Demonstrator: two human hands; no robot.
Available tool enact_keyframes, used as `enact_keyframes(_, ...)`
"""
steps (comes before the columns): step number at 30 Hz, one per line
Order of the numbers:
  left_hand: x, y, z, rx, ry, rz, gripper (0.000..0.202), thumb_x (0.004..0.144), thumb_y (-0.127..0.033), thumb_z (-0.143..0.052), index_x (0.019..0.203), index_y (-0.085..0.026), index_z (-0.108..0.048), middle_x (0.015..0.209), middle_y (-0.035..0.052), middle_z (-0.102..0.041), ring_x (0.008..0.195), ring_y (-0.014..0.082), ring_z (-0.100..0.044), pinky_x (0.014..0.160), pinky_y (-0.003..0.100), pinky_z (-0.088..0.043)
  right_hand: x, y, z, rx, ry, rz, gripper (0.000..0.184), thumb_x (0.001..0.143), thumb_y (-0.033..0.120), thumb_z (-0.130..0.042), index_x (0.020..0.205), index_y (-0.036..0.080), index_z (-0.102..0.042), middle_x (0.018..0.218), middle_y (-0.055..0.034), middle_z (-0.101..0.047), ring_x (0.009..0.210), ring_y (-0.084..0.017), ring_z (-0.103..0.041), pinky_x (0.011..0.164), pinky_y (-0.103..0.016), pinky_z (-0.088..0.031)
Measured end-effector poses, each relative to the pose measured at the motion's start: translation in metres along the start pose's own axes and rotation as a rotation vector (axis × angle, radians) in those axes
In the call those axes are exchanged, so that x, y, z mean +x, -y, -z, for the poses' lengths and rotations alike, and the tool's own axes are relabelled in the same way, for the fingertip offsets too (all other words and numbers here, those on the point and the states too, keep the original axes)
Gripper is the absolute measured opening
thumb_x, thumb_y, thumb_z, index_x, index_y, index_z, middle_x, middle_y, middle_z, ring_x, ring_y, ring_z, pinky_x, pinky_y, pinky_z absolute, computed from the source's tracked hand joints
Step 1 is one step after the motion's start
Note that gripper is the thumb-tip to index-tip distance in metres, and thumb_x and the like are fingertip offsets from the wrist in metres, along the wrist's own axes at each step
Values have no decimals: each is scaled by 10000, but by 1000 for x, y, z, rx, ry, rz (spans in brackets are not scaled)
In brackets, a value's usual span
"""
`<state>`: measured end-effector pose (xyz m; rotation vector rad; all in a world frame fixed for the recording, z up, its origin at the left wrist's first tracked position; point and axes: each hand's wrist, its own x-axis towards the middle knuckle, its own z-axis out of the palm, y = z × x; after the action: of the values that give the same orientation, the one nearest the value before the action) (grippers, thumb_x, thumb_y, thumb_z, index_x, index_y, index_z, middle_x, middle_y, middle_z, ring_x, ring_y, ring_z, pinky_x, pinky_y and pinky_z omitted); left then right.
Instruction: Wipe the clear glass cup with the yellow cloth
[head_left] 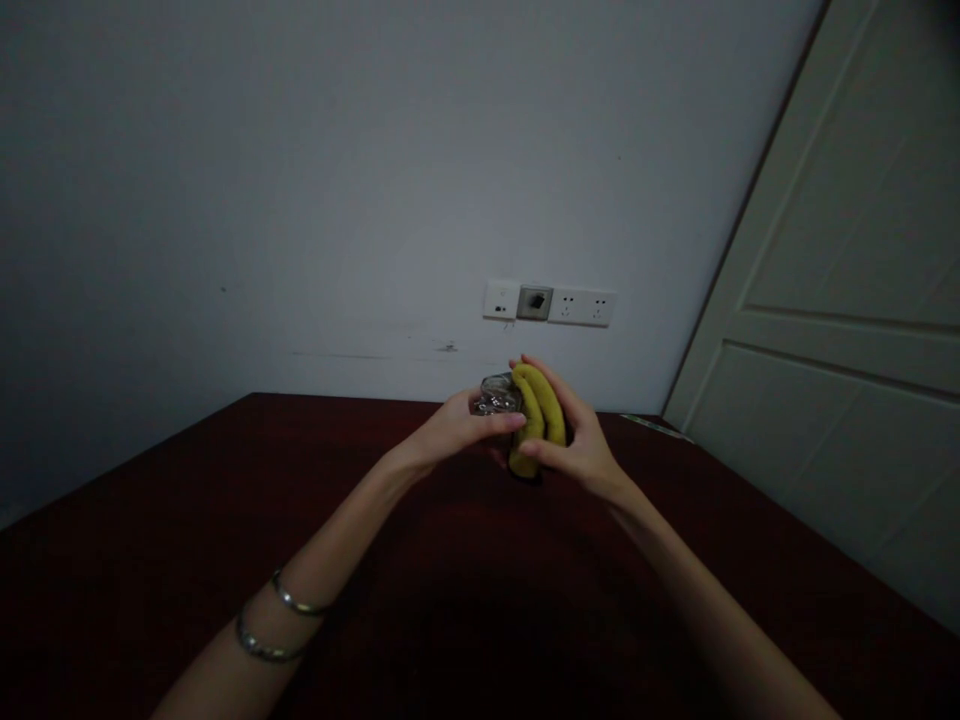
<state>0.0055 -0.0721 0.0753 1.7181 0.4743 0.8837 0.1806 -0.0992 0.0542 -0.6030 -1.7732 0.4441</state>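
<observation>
Broadly, wall (360, 180): pale, dimly lit, rising behind the bananas (553, 410) and stretching far to their left.
Table (225, 500): dark red top, spreading out below the bananas to either side.
Bangles (266, 654): two, silvery, around the left forearm; well apart from the bananas, lower left of them.
Scuff (448, 348): small dark mark on the wall, up and left of the bananas.
Left hand (465, 422): just left of the bananas, closed on a clear object; thumb lies across toward the nearer banana's edge, other fingers mostly hidden behind.
Clear object (496, 393): shiny, see-through, right beside the bananas on their left; material, cannot tell.
Bananas: two, yellow, side by side and roughly upright between the hands; lower end dark. Contact with the table, cannot tell.
Socket row (535, 302): plates on the wall above the bananas, three white, one grey.
Right hand (592, 452): on the bananas' right side, clasping them; thumb in front, fingers around the far side near the top.
Strip (656, 428): thin, pale, along the table's back edge, right of the bananas.
Door (840, 360): pale, panelled, leaning in view, far right of the bananas.
</observation>
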Motion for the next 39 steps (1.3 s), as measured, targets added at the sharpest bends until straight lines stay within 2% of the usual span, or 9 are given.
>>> enact_keyframes(5,1,3,3,13,15,81,395,713,-470,-696,965,-170,-640,926,65,-678,815,188,-620,735,344,-507,-2,4,-9,-266,-9,99,842,640,372,-797,1374,332,-387,1419,-63,-448,1317,-265,-413,1110,-505,-310)
enact_keyframes(11,0,8,8,59,82,74,550,744,-577,-633,1088,-151,-593,1083,121,-635,963,239,-600,819,400,-497,-2,-4,-9,-212,-47,52,795,620,341,-813,1330,313,-457,1367,-57,-502,1255,-259,-481,1087,-475,-359)
enact_keyframes(15,-1,13,14,91,161,-2,873,659,-495,-755,1366,-175,-356,1291,175,-523,1200,310,-500,1016,493,-383,1,-4,-6,-72,-132,-86,747,588,331,-819,1273,290,-525,1298,-58,-572,1186,-262,-544,1049,-475,-405)
enact_keyframes(19,1,16,15,162,14,-50,1187,542,-318,-855,1463,-230,-111,1437,228,-351,1265,364,-448,1048,574,-322,6,-3,-4,100,-173,-239,753,574,351,-811,1269,259,-535,1268,-75,-602,1155,-270,-571,1014,-455,-443)
enact_keyframes(21,1,14,13,172,-32,-106,1105,525,-287,-858,1429,-234,-224,1434,211,-365,1247,358,-468,1038,573,-339,8,-1,-5,146,-169,-271,751,582,366,-799,1275,243,-534,1253,-81,-613,1134,-273,-584,988,-445,-466)
enact_keyframes(25,1,8,12,302,-61,-206,782,530,-294,-847,1222,-168,-504,1233,143,-568,1152,314,-542,1036,545,-361,7,2,-9,137,-164,-254,754,595,389,-791,1282,231,-524,1243,-87,-615,1110,-270,-594,975,-444,-473)
enact_keyframes(30,1,8,14,535,-204,-291,831,463,-347,-870,1192,-132,-532,1268,161,-523,1199,323,-490,1049,519,-359,4,2,-17,88,-194,-176,550,756,478,-654,1246,262,-529,1259,-68,-601,1158,-233,-561,1028,-440,-422)
enact_keyframes(34,0,9,13,542,-155,-315,830,508,-341,-856,1233,-151,-500,1217,126,-580,1110,276,-563,1008,479,-418,6,-7,-20,160,-283,-174,376,834,539,-533,1092,279,-617,1187,-34,-648,1125,-211,-584,1026,-431,-422)
enact_keyframes(39,-1,11,10,503,-83,-324,876,508,-307,-858,1275,-151,-467,1290,139,-551,1195,295,-519,1071,488,-360,10,-13,-22,307,-375,-230,281,824,506,-574,956,278,-671,1074,-12,-701,1044,-198,-630,989,-407,-454)
